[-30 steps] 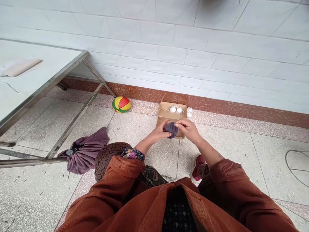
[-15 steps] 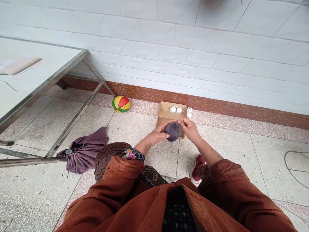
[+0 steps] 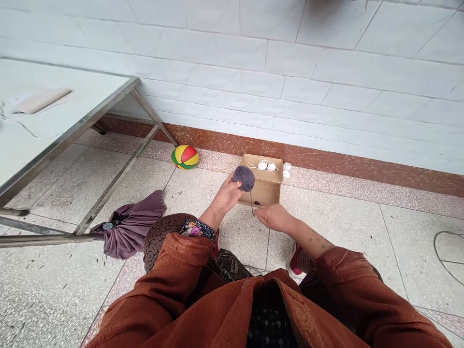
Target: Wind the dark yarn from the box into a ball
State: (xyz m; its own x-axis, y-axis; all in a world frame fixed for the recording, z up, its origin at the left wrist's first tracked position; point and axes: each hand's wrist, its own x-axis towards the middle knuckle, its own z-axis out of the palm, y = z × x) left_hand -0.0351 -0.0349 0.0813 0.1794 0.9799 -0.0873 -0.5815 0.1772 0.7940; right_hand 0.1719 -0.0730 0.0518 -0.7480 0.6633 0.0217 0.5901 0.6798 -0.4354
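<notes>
My left hand (image 3: 225, 197) is closed around the lower left side of a purple-grey ball of yarn (image 3: 244, 179), held up above the floor. From the ball a taut strand of yarn (image 3: 251, 199) runs down to my right hand (image 3: 273, 217), whose fingers pinch it below and to the right. Behind the ball an open cardboard box (image 3: 267, 192) sits on the floor. White balls of string (image 3: 262, 165) rest in its far part, and a small dark item (image 3: 257, 203) lies near its front edge.
A metal-framed table (image 3: 97, 104) stands at the left. A striped ball (image 3: 185, 157) lies near its leg, with a purple cloth bag (image 3: 126, 227) on the floor nearer me. Small white rolls (image 3: 286, 169) sit right of the box. A thin wire loop (image 3: 449, 256) lies far right.
My left hand has moved the yarn ball left and up. My right hand has gone down and nearer me, drawing out a strand between the two hands.
</notes>
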